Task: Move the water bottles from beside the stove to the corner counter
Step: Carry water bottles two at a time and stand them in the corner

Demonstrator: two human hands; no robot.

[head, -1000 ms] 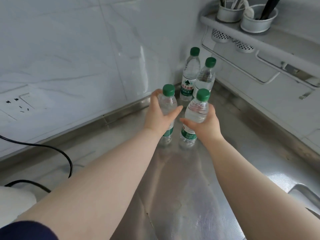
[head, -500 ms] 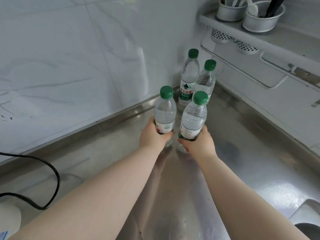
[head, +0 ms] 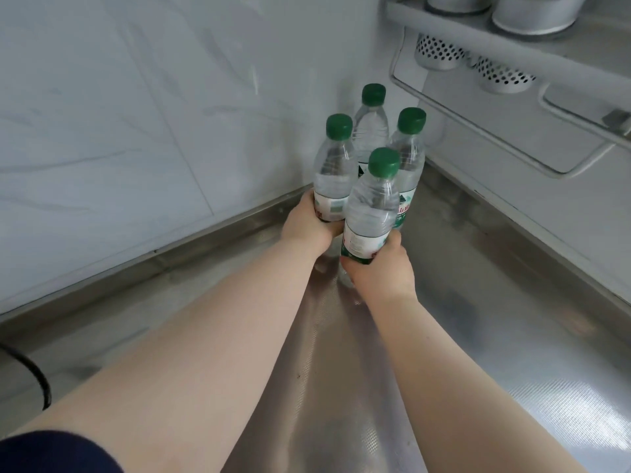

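My left hand [head: 309, 227] curls round the base of a clear, ribbed water bottle [head: 333, 172] with a green cap. My right hand [head: 379, 271] grips a second bottle [head: 370, 209] just beside it. Behind, a third bottle [head: 371, 128] and a fourth bottle [head: 408, 155], also water-filled, stand in the corner of the textured steel desk [head: 478, 302].

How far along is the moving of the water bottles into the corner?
Done: the rear bottle and the right bottle stand in the counter corner. In hand: the left hand grips a third bottle, the right hand a fourth bottle, close beside them. Left: releasing both there. The stove is out of view; more may wait.
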